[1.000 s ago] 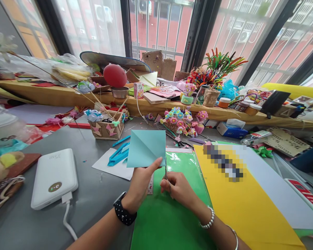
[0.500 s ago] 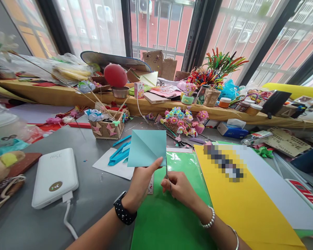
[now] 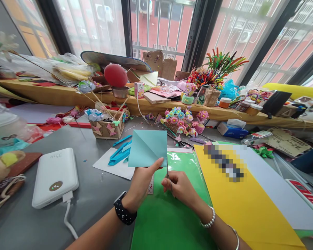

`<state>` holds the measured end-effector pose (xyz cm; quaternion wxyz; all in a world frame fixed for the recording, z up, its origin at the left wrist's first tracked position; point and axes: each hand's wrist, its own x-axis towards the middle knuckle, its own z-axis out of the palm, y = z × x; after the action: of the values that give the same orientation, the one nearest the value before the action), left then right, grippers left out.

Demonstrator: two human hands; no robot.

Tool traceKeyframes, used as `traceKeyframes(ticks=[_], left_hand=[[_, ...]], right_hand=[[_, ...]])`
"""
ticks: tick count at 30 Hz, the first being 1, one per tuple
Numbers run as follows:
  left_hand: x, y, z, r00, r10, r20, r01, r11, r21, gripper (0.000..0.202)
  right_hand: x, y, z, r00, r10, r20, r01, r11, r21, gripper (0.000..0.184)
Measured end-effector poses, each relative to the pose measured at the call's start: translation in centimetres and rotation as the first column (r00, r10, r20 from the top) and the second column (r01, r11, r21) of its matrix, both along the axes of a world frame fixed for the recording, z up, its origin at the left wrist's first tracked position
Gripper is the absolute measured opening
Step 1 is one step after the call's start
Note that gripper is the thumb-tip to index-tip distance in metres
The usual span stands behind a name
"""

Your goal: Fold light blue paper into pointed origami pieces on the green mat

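A light blue sheet of paper (image 3: 147, 147) with a diagonal crease is held up over the desk. My left hand (image 3: 142, 182) grips its lower edge, thumb on the front face and fingers behind. In my right hand (image 3: 181, 189) is a pair of scissors (image 3: 168, 172), fingers closed round the handles. The blades point away from me along the paper's right edge; whether they are apart or together I cannot tell. Beneath both hands lies a green folder (image 3: 177, 222), with part of a patterned ruler (image 3: 151, 185) showing by my left hand.
Blue paper strips (image 3: 120, 152) lie on white paper (image 3: 109, 168) behind the held sheet. To the left is a white power bank (image 3: 56, 177) with a cable. Yellow card (image 3: 232, 205) spreads rightward. Further back stand a cardboard basket (image 3: 108, 130) and crafted flowers (image 3: 181, 119).
The blue paper and the scissors have shifted very slightly to the right. Both hands keep the same grip.
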<state>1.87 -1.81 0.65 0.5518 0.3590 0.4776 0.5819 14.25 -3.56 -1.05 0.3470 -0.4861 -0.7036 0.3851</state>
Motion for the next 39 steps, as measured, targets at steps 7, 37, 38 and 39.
traceKeyframes(ticks=[7,37,38,39], left_hand=[[-0.24,0.03,-0.35,0.99,-0.117,-0.077,0.124,0.989,0.086,0.028],[-0.24,-0.03,-0.14,0.986,-0.16,-0.05,0.166,0.976,0.139,0.031],[-0.23,-0.02,-0.09,0.985,-0.168,-0.04,0.172,0.975,0.139,0.03],[-0.22,-0.03,-0.04,0.984,-0.174,-0.033,0.177,0.974,0.138,0.029]], right_hand=[[-0.01,0.07,0.01,1.0,-0.007,-0.023,0.007,1.0,0.008,0.062],[0.27,0.17,0.07,1.0,-0.008,-0.017,0.009,0.999,0.037,0.062],[0.29,0.18,0.06,1.0,-0.012,-0.012,0.013,0.999,0.038,0.062],[0.31,0.19,0.05,1.0,-0.015,-0.01,0.015,0.999,0.039,0.061]])
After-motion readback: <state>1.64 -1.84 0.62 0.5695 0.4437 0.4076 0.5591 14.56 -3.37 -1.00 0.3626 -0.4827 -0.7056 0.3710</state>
